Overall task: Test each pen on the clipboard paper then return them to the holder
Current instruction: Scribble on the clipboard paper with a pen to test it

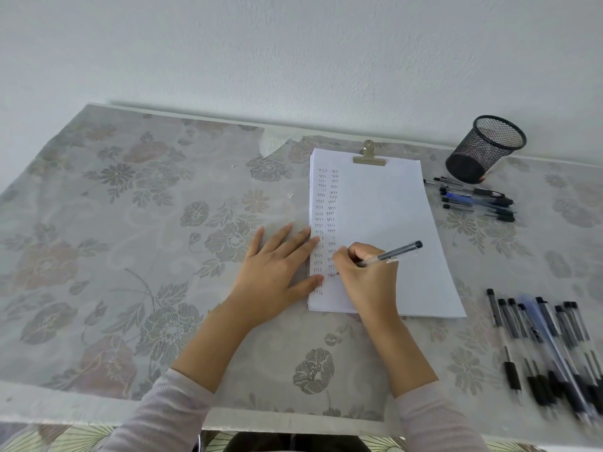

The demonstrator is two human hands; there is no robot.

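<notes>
Clear-barrelled pen [390, 254], black cap end up, pinched in right hand [365, 275], tip on paper [385, 223]; left hand [277, 262] flat, empty, beside it.

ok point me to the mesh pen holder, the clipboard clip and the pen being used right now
mesh pen holder [483, 151]: head view, on its black mesh side wall.
clipboard clip [369, 159]: head view, on the metal clamp at the paper's top edge.
pen [396, 252]: head view, on the clear barrel above the right hand.

Two columns of short handwritten marks run down the left of the paper [375, 223], looking like the word "test" repeated, though too small to be sure.
</notes>
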